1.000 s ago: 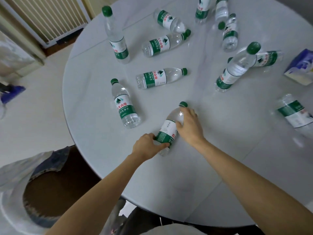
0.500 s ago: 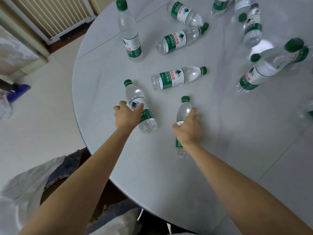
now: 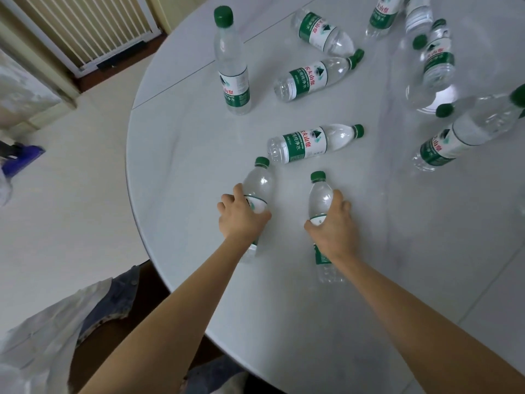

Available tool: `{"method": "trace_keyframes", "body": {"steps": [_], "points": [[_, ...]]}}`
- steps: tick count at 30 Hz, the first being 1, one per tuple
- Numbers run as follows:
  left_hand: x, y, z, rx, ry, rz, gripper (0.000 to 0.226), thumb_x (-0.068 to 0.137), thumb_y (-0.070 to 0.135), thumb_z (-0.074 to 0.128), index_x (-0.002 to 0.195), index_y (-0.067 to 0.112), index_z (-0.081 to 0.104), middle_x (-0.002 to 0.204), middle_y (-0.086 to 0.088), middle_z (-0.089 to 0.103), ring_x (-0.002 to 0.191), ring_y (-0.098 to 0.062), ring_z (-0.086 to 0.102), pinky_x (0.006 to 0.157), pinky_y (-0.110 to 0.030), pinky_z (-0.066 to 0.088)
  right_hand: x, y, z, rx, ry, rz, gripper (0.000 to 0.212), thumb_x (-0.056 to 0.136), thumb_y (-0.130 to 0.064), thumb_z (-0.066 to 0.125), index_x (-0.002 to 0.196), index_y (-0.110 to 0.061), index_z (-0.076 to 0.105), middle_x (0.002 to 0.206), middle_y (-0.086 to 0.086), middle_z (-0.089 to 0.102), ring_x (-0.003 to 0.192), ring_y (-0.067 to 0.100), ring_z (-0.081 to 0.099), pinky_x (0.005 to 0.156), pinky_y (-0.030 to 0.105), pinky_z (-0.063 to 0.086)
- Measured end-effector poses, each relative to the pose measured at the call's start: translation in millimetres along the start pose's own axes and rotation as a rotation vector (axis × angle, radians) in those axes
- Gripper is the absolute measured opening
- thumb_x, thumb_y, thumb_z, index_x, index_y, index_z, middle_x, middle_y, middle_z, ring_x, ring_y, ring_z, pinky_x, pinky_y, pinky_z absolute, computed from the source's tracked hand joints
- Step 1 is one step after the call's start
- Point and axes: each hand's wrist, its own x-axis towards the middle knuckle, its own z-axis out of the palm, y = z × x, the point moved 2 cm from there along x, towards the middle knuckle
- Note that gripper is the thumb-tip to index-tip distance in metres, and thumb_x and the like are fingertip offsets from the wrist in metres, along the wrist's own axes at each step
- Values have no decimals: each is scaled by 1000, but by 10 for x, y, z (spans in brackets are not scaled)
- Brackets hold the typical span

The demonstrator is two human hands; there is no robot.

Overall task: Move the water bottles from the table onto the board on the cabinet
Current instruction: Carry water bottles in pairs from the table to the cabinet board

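Both hands are closed around water bottles on the round, pale grey tabletop (image 3: 369,280). The left hand (image 3: 241,216) grips the middle of one bottle (image 3: 260,184), its fingers curled over the label; the bottle's green cap points toward 12 o'clock and its base shows below the wrist. The right hand (image 3: 333,223) wraps the second bottle (image 3: 320,196) at the label band, thumb on the left side, fingers on the right; its cap also points to 12 o'clock and its clear ribbed base shows beyond the wrist at 6 o'clock. The two held bottles lie nearly parallel, close but apart.

All the bottles match: clear plastic, filled with water, a green screw cap, and a green-and-white label with red characters and a small dark mountain emblem.

At 12 o'clock from the hands a lying bottle (image 3: 309,143) rests on its side, cap at 3 o'clock, its base just beside the cap of the left-hand bottle. Further toward 12 o'clock, another lying bottle (image 3: 309,79) points its cap to 2 o'clock, and beyond it a third (image 3: 324,34) lies with its base toward 4 o'clock. At 11 o'clock an upright bottle (image 3: 233,66) stands alone. At 2 o'clock a tilted bottle (image 3: 454,137) and several more bottles (image 3: 437,61) cluster near the far right rim, some cut by the frame's edge.

Off the tabletop at 9 o'clock is a light tiled floor (image 3: 71,194), with a slatted white panel (image 3: 93,27) at 11 o'clock.
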Motion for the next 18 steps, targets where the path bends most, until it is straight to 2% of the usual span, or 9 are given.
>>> {"method": "trace_keyframes", "body": {"steps": [3, 6, 11, 13, 15, 18], "points": [[-172, -98, 71, 105, 81, 58, 80, 74, 44, 69, 141, 21, 30, 123, -7, 47, 114, -29, 43, 74, -35, 38, -160, 58, -47, -98, -1, 53, 86, 75, -39, 72, 146, -22, 25, 117, 12, 50, 99, 36, 56, 67, 34, 41], [-342, -156, 137, 164, 134, 68, 78, 79, 46, 64, 143, 22, 27, 119, -6, 50, 110, -29, 47, 71, -35, 38, -402, 134, -23, -97, 44, 110, 83, 75, -43, 70, 144, -23, 28, 113, 12, 56, 97, 36, 58, 73, 38, 46], [-639, -181, 261, 275, 133, 87, 73, 83, 39, 60, 144, 25, 23, 119, -6, 49, 102, -31, 55, 70, -37, 40, -411, 246, -23, -22, 5, 52, 76, 70, -43, 72, 133, -24, 36, 105, 8, 60, 89, 33, 60, 73, 36, 51], [-764, -245, 226, 85, 52, 39, 70, 82, 41, 63, 141, 28, 27, 117, -2, 52, 101, -29, 57, 77, -37, 44, -338, 318, -75, 88, -107, 26, 76, 65, -41, 74, 129, -27, 37, 103, 6, 60, 84, 30, 61, 70, 35, 52], [-973, -351, 137, -298, -11, -40, 64, 79, 38, 70, 133, 27, 37, 108, 3, 58, 98, -26, 60, 82, -36, 49, -342, 360, -165, 245, -286, 28, 74, 66, -33, 80, 127, -24, 40, 100, 5, 62, 82, 27, 63, 71, 33, 53], [-1426, -534, -61, -780, 12, -147, 51, 79, 26, 77, 121, 21, 49, 100, 0, 66, 94, -24, 66, 83, -39, 55, -627, 338, -251, 565, -603, 169, 54, 75, -19, 78, 120, -16, 48, 90, 9, 65, 70, 26, 65, 62, 34, 56]]}}
